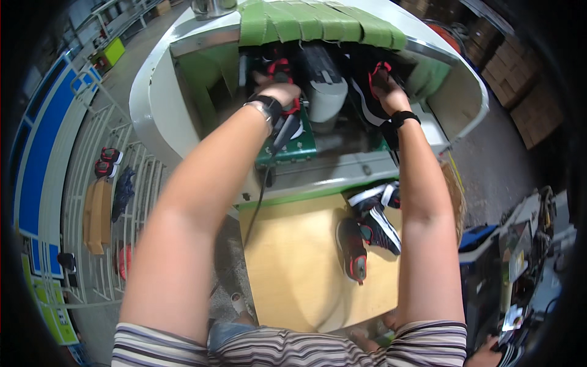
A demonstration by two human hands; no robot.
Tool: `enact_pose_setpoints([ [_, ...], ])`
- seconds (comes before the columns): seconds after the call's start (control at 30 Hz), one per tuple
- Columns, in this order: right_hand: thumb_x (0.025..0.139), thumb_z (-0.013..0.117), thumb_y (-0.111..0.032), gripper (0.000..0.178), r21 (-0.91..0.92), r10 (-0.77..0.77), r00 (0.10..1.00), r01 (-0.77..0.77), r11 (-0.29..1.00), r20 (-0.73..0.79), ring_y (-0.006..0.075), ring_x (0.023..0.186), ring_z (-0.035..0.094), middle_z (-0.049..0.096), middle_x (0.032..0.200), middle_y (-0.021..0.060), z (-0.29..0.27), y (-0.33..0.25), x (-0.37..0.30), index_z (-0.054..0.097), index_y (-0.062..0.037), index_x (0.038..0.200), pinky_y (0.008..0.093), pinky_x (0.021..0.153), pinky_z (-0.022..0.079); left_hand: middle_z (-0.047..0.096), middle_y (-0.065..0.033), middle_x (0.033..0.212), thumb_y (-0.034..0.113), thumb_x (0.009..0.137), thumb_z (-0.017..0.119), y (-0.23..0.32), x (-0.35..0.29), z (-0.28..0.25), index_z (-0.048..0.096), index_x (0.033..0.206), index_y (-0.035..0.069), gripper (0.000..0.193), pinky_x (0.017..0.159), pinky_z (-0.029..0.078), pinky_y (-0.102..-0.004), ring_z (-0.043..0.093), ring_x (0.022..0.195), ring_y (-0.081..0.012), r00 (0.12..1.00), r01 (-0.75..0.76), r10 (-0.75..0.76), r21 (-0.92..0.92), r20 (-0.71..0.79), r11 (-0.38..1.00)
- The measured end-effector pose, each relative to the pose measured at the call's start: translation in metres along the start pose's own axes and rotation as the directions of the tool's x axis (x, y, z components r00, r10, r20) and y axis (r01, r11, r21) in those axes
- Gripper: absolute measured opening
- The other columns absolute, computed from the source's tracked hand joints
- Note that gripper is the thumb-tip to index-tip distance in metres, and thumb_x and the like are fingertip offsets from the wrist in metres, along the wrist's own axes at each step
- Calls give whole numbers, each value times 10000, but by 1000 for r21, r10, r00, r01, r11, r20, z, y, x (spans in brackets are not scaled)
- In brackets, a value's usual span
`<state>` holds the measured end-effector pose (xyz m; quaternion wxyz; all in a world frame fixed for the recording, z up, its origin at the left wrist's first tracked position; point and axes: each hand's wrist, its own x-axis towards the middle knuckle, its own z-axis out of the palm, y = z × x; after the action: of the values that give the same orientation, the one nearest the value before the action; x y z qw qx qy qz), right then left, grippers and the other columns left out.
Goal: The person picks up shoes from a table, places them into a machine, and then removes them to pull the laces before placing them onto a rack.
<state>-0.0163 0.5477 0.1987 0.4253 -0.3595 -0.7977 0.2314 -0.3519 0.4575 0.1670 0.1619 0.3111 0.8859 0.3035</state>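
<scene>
Both my arms reach into the mouth of a white machine with a green strip curtain (318, 24). My left hand (280, 93) is closed on a black sneaker (292, 105) with red trim, over the green plate on the left side. On the right side my right hand (389, 95) grips another black sneaker (365, 105) with a red-edged opening and a white sole; some of its fingers are hidden at the opening. Between the two shoes stands a grey rounded housing (328, 101). A dark cable hangs below my left wrist.
Several black sneakers (351, 248) with red or white parts lie on the wooden board (281, 269) before me. A white wire rack (143, 183) at left holds shoes and cardboard. Stacked cartons (513, 73) stand at far right. Another person's hand (484, 353) shows at lower right.
</scene>
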Motion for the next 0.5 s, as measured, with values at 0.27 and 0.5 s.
enact_pose_setpoints([
  [0.27,901,629,-228,404,-496,34,997,-60,866,-62,422,1075,611,604,1212,256,-2,-36,-108,633,-59,1268,462,947,481,228,-290,1533,377,740,769,-6,-228,5,227,1487,-20,1005,1170,257,-435,247,1434,-388,857,-424,514,-517,36,744],
  [0.5,879,572,65,177,45,-14,914,-5,999,405,322,1068,579,570,1196,186,97,-128,-401,621,10,1039,373,903,463,690,-164,1027,296,842,670,-396,-410,-70,588,1285,97,493,818,505,-431,660,958,-323,570,-542,320,54,757,838],
])
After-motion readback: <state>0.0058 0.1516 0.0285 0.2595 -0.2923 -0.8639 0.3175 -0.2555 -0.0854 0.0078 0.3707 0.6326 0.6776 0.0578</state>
